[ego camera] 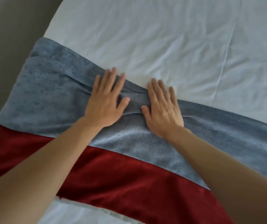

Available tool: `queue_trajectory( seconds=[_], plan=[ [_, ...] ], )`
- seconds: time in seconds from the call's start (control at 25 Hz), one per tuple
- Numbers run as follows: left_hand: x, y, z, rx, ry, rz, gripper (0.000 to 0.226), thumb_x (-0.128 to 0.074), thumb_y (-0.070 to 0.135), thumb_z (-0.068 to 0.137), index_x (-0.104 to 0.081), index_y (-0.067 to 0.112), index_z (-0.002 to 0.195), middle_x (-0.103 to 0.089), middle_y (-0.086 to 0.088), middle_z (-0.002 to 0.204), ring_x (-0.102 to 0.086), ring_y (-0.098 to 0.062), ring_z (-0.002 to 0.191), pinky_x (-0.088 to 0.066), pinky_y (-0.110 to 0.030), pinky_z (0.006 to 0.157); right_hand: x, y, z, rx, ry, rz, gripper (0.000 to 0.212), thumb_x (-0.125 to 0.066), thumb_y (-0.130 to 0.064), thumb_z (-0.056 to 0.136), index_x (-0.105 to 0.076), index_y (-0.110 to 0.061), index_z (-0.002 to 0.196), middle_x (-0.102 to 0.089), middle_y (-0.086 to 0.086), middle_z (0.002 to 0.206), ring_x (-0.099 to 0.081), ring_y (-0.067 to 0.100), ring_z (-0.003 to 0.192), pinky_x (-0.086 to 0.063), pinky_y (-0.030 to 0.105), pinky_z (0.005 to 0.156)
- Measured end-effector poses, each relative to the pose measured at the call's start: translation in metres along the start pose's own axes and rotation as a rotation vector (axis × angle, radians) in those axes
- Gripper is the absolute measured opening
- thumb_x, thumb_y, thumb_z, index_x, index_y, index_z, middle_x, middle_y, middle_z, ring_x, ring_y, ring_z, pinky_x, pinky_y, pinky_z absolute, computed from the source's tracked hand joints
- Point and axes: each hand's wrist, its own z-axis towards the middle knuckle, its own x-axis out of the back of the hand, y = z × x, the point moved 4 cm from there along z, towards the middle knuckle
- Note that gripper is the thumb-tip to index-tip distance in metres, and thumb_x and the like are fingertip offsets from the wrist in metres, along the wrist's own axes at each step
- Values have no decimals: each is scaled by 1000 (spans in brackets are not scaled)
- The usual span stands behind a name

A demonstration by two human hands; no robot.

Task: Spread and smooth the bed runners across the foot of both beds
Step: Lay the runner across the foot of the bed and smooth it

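Note:
A velvety bed runner lies across the white bed point(170, 46), with a grey-blue band point(48, 94) on the far side and a dark red band point(121, 178) nearer me. The blue band is bunched into folds point(136, 97) in the middle, where its far edge pulls inward. My left hand point(106, 101) lies flat on the blue band just left of the folds, fingers spread. My right hand point(161, 109) presses flat just right of them, its fingertips reaching onto the white sheet. Both forearms cross the red band.
The white sheet point(194, 62) beyond the runner is lightly wrinkled. The bed's left edge drops to a dim brownish floor point(8, 38). A strip of white bedding point(74, 214) shows below the red band at the near edge.

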Motion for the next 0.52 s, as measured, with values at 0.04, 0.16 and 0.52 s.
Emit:
queue_trajectory(
  seconds=[0.04,0.16,0.52],
  plan=[
    [-3,17,-2,-76,2,-17,68,-16,54,102,-10,18,159,-2,-11,166,1,-27,154,-7,-53,123,-3,-13,-1,22,17,16,69,-27,-44,100,-12,-9,157,-11,10,166,-3,24,153,-8,51,124],
    [-12,22,-13,-81,-51,19,65,-23,48,101,-15,18,159,-7,-10,166,0,-25,154,-9,-52,123,-13,-17,-13,44,-8,-8,68,-29,-44,100,-15,-12,158,-12,9,166,-4,24,153,-8,50,124],
    [43,-9,52,-4,73,-131,23,-59,23,93,-72,22,111,-65,-2,108,-55,-32,100,-43,-46,89,41,55,12,-353,115,227,20,-48,-24,95,-65,-18,86,-63,-3,85,-58,25,82,-44,34,75]
  ],
)
